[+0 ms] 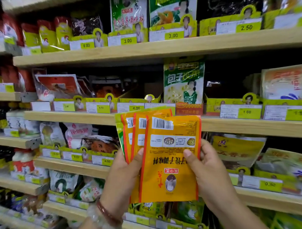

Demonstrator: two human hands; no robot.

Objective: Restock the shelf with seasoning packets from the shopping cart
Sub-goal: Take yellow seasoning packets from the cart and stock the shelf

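Observation:
I hold a fanned stack of orange seasoning packets (170,160) upside down, backs and barcodes toward me, in front of the wooden shelves (149,48). My left hand (125,175) grips the stack's left side with the thumb on the front. At the stack's right edge my right hand (208,170) pinches the front packet, thumb on its face and fingers behind. Just above the packets stands a green and yellow packet (183,81) in a yellow display box on the middle shelf. The shopping cart is out of view.
Several wooden shelves hold yellow display boxes with price tags, such as the 4.00 tag (136,108). A dark gap (224,81) lies right of the green packet. Red pouches (46,33) and bottles (22,160) fill the left side.

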